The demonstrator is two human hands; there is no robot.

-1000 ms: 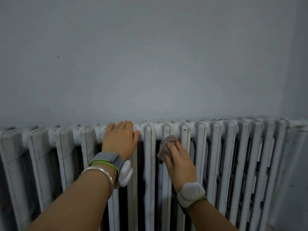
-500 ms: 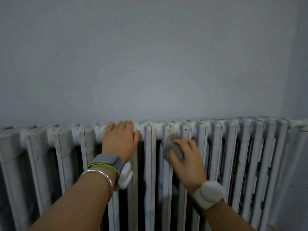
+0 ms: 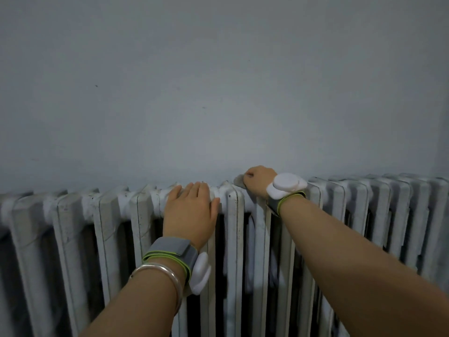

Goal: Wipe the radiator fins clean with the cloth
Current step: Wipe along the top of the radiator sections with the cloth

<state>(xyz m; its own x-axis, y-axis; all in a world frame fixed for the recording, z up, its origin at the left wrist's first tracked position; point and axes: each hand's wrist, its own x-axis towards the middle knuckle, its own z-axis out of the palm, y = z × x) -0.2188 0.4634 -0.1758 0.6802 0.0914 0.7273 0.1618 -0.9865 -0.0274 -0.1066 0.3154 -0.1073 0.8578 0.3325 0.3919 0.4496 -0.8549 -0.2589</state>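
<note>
**A:** Where is the cloth?

**B:** The grey cloth (image 3: 239, 183) is bunched on the top edge of the white cast-iron radiator (image 3: 234, 229), close to the wall (image 3: 218, 93). It lies under the right hand (image 3: 259, 182), and only a small corner shows, just left of the fingertips.

**A:** Do the fingers grip it?

**B:** Yes. They curl down over it, knuckles up, holding it against the fin tops.

**A:** And the arm?

**B:** The right forearm reaches forward from the lower right, with a white wrist sensor (image 3: 286, 187) facing up.

**A:** The other hand?

**B:** The left hand (image 3: 192, 210) rests palm down on the fin tops just to the left. Its fingers are straight and together, its thumb is out, and it holds nothing. A silver bangle (image 3: 158, 276) circles that wrist.
</note>
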